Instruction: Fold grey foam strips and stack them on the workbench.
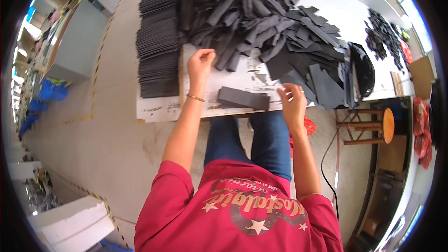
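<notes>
Left hand [200, 63] pinching a dark strip at the edge of the loose heap of dark grey strips [252, 16], right hand [293, 102] loosely curled with fingertips on the white table [158, 107] beside the small flat stack of folded pieces [243, 98], neat stacked rows [157, 32] to the left

We had our left hand [200, 63] at the near edge of the heaped dark strips [247, 14], while our right hand [293, 102] touched a folded dark piece [243, 98] on the table [158, 109].
</notes>
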The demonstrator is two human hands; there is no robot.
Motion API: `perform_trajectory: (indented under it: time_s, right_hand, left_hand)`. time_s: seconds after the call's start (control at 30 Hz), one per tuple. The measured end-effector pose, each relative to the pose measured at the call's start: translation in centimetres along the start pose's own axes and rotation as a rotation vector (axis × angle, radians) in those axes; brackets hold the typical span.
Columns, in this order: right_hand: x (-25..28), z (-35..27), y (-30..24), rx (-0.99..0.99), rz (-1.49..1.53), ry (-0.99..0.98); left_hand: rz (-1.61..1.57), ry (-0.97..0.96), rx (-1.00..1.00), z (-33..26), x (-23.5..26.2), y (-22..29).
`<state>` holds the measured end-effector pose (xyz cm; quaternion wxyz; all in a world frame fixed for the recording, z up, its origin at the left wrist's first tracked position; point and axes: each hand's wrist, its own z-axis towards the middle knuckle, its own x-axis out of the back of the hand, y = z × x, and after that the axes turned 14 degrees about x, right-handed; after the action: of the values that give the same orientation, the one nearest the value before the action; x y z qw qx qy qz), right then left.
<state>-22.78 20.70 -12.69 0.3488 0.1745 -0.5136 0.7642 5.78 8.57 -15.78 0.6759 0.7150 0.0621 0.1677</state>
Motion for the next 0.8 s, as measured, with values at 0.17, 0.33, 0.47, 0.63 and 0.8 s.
perform_trajectory:
  time_s: [0.17, 0.33, 0.47, 0.63, 0.8]
  right_hand:
    - [4.7, 4.0, 8.1, 0.136, -0.658, 0.333]
    - [3.8, 4.9, 11.1, 0.082, -0.988, -0.101]
    - [3.9, 4.7, 11.2, 0.192, -1.021, -0.165]
    - [4.1, 6.2, 8.0, 0.455, -0.597, 0.209]
    - [2.5, 6.3, -0.1, 0.353, -0.085, 0.108]
  left_hand:
    - [0.222, -0.008, 0.002, 1.5, -2.1, -0.1]
    - [0.413, -0.015, -0.005, 1.2, -3.8, 0.7]
    - [0.391, 0.016, 0.038, 0.0, -2.8, 1.0]
    - [0.289, 0.128, 0.031, -1.3, -0.7, -0.9]
    - [-0.692, -0.406, 0.725, -3.3, 1.5, -2.2]
